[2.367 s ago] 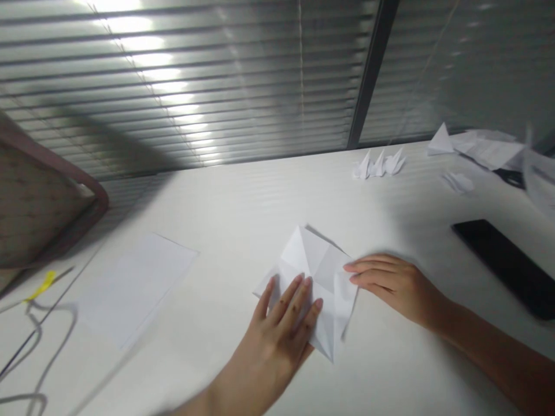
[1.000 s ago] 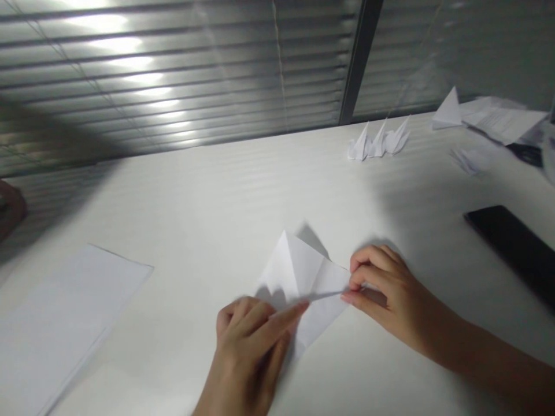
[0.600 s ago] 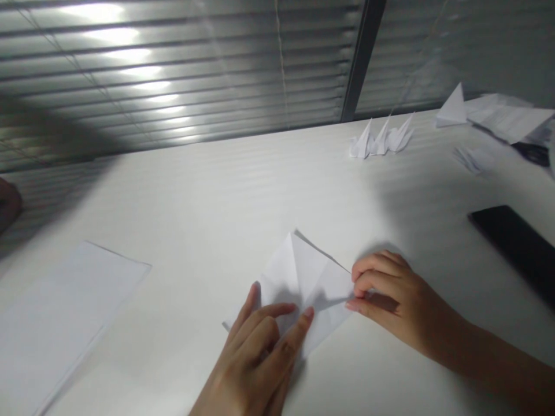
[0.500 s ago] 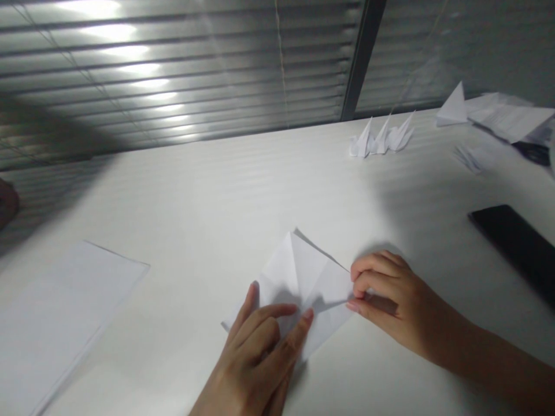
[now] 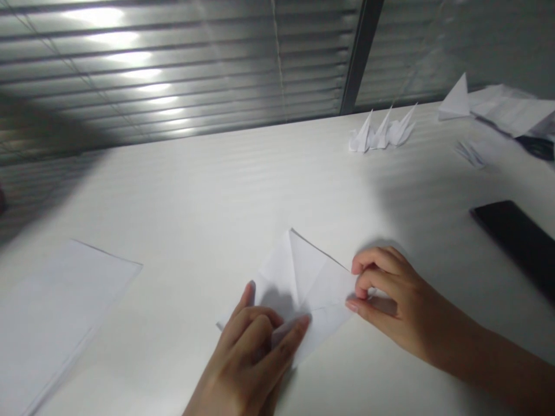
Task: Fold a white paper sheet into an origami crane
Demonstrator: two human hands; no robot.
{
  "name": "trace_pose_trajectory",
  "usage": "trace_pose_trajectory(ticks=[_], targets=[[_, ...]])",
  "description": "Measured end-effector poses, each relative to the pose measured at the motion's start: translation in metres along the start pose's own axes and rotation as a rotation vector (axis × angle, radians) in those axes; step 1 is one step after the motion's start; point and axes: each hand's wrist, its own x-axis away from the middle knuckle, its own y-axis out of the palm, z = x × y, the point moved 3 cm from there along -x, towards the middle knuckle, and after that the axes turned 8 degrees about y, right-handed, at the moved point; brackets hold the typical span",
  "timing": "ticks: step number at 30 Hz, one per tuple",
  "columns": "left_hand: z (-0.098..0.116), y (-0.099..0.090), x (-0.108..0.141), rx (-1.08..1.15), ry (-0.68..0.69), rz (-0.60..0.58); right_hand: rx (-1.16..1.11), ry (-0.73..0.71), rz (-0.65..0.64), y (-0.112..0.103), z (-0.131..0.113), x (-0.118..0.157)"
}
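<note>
A creased square of white paper [image 5: 310,274] lies on the white table in front of me, its fold lines meeting near the middle. My left hand [image 5: 251,358] is on its lower left part, fingers bent and pressing the paper, one fingertip near the centre; the thumb is partly hidden under the hand. At the right corner, my right hand [image 5: 388,289] pinches the paper between thumb and curled fingers. That corner is mostly hidden by the fingers.
White sheets [image 5: 56,312] lie at the left. Several small pointed folded-paper shapes [image 5: 381,136] stand at the back. A black phone-like slab [image 5: 520,248] rests at right. Behind it are thin paper pieces [image 5: 469,155] and loose folded papers [image 5: 507,110]. Window blinds [image 5: 195,69] border the table.
A finger of my left hand has curled inward, away from the paper's middle. The right hand keeps its pinch at the corner. The view has shifted slightly.
</note>
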Motion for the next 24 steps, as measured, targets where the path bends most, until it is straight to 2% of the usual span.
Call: trace_pose_trajectory(ticks=[7, 13, 19, 24], targets=[[-0.003, 0.000, 0.004, -0.013, 0.008, 0.008, 0.085, -0.052, 0.057, 0.001, -0.004, 0.003], [-0.001, -0.005, -0.001, 0.045, -0.023, 0.198, 0.144, -0.061, 0.077, 0.002, -0.005, 0.004], [0.000, -0.008, -0.007, 0.032, -0.039, 0.278, 0.179, -0.091, 0.096, 0.002, -0.006, 0.004], [-0.001, -0.005, -0.002, 0.040, -0.027, 0.209, 0.186, -0.094, 0.106, 0.002, -0.006, 0.004]])
